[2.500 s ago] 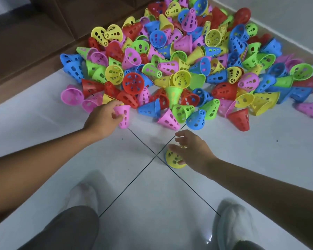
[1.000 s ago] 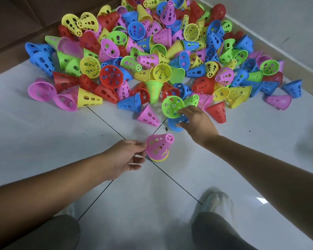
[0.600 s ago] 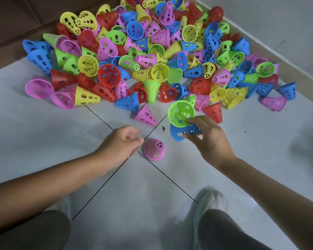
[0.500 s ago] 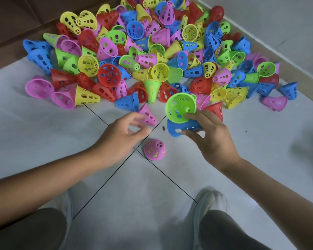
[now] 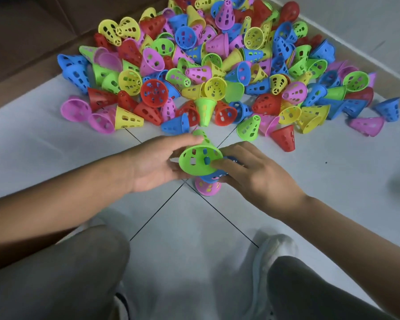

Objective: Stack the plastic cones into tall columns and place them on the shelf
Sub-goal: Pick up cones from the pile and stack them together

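Observation:
A big pile of holed plastic cones (image 5: 217, 65) in red, blue, green, yellow and pink lies on the white tiled floor. In front of it a pink cone (image 5: 207, 189) stands on the floor over a yellow one. Just above it my two hands meet. My left hand (image 5: 153, 165) holds a green cone (image 5: 195, 158) between thumb and fingers, its wide mouth facing me. My right hand (image 5: 252, 174) grips a blue cone (image 5: 214, 177) right over the pink one, with a fingertip on the green cone's rim.
Dark brown furniture (image 5: 21, 31) stands at the far left behind the pile. A pale wall with a skirting (image 5: 356, 49) runs along the far right. My knees and a white shoe (image 5: 270, 255) fill the bottom of the view.
My left hand set the pink cone on the yellow one and let go. My right hand brought a green and a blue cone from the pile over it. My left hand now holds the green one.

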`<control>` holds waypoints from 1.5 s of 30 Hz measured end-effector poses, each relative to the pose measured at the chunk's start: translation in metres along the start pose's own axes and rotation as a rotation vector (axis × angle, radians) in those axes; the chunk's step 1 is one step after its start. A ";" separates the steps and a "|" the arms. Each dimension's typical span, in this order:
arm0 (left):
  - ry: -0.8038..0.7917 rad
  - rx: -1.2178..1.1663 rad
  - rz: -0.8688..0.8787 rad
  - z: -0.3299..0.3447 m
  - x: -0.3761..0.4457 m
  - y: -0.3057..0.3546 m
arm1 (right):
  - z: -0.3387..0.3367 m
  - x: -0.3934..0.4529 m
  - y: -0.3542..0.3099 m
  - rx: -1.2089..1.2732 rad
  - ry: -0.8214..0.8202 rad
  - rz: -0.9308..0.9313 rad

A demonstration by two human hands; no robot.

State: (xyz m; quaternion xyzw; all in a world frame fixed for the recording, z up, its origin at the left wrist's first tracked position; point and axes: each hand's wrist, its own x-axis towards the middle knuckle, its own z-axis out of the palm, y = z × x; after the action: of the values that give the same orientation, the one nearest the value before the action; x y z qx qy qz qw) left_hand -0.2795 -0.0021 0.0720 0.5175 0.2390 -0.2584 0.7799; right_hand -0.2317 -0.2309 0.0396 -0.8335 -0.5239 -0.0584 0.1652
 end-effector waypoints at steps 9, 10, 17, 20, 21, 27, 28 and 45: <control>0.173 0.106 0.280 -0.011 0.029 -0.013 | -0.022 -0.037 0.013 0.215 -0.015 0.339; 0.203 0.216 0.319 -0.009 0.030 -0.017 | -0.024 -0.040 0.014 0.280 -0.014 0.426; 0.173 0.642 0.418 0.006 0.054 -0.053 | -0.020 -0.045 0.020 0.411 0.064 0.627; 0.125 0.771 0.432 0.005 0.065 -0.069 | -0.016 -0.043 0.020 0.426 0.077 0.631; 0.124 0.808 0.426 0.003 0.068 -0.074 | -0.015 -0.042 0.021 0.433 0.082 0.628; 0.191 0.976 0.510 -0.010 0.084 -0.070 | -0.004 -0.029 0.017 0.454 0.039 0.578; 0.174 0.977 0.516 -0.013 0.085 -0.067 | -0.002 -0.026 0.016 0.448 0.024 0.575; 0.284 1.049 0.465 -0.080 0.083 -0.038 | 0.038 0.003 0.011 0.403 -0.211 0.433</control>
State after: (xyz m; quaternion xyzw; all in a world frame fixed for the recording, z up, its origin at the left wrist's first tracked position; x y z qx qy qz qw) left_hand -0.2500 0.0466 -0.0356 0.9023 0.0616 -0.0926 0.4166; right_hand -0.2236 -0.2199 0.0025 -0.8776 -0.3498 0.1698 0.2804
